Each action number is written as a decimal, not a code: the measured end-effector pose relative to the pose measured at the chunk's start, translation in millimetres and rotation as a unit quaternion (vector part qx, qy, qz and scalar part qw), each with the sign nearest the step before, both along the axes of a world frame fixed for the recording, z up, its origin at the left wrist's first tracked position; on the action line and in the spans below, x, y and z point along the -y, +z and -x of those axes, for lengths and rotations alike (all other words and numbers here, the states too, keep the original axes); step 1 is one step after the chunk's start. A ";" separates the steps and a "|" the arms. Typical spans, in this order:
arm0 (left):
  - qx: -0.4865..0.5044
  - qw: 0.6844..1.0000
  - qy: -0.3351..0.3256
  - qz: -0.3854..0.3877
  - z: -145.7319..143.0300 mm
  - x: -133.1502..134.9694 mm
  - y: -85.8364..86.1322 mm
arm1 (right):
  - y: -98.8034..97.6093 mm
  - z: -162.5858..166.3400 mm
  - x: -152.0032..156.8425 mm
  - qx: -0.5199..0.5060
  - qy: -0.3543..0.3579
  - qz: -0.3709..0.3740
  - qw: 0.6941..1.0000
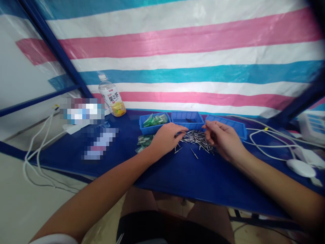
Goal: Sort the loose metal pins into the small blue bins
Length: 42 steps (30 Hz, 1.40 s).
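A loose pile of thin metal pins [194,136], much like pop rivets, lies on the blue table [172,176], with a few strays in front. At the left edge of the pile is my left hand [167,137], palm down, its thumb and bent fingers drawn close together by the pins. My right hand [224,139] is over the pile's right side, thumb and fingertips pinched. Anything between the fingers of either hand is too small to make out. Behind them stand a blue bin holding green plastic packets [155,119], a middle bin [186,117] with small dark pieces, and a right bin [238,127], partly hidden.
More clear-green packets [145,140] lie beside my left wrist. A drink bottle [113,98] stands at the back left, near blurred-out items. White cables and a round white device [301,168] are at the right. A striped sheet [177,44] hangs behind the table.
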State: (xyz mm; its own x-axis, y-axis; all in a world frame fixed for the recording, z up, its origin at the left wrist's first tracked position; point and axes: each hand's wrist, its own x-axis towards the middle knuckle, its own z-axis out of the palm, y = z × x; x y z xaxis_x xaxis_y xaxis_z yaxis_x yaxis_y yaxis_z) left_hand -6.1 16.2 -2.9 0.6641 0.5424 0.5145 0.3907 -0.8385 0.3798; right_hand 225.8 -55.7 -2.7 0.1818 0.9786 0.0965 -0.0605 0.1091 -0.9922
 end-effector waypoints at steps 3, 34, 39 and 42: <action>0.058 0.998 0.001 0.009 -1.2 4.7 7.0 | 0.9 2.3 3.6 0.046 0.017 -0.003 0.999; 0.132 0.978 -0.020 0.158 -11.7 30.7 3.9 | -3.8 -0.7 9.9 0.382 -0.012 -0.174 0.907; 0.151 0.976 -0.039 0.149 -12.5 30.1 2.0 | -4.7 1.3 9.7 0.395 0.003 -0.198 0.897; 0.166 0.971 -0.033 0.170 -10.8 28.2 2.0 | -3.9 2.6 10.3 0.393 0.031 -0.201 0.897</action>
State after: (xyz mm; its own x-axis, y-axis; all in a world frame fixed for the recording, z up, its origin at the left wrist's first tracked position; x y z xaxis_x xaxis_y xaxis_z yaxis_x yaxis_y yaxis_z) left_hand 4.8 -11.9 -0.9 0.5310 0.6805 0.5050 0.1485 -0.6614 0.7352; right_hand 223.2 -66.1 -6.6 -0.1502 0.8419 0.5184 0.6219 0.4880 -0.6124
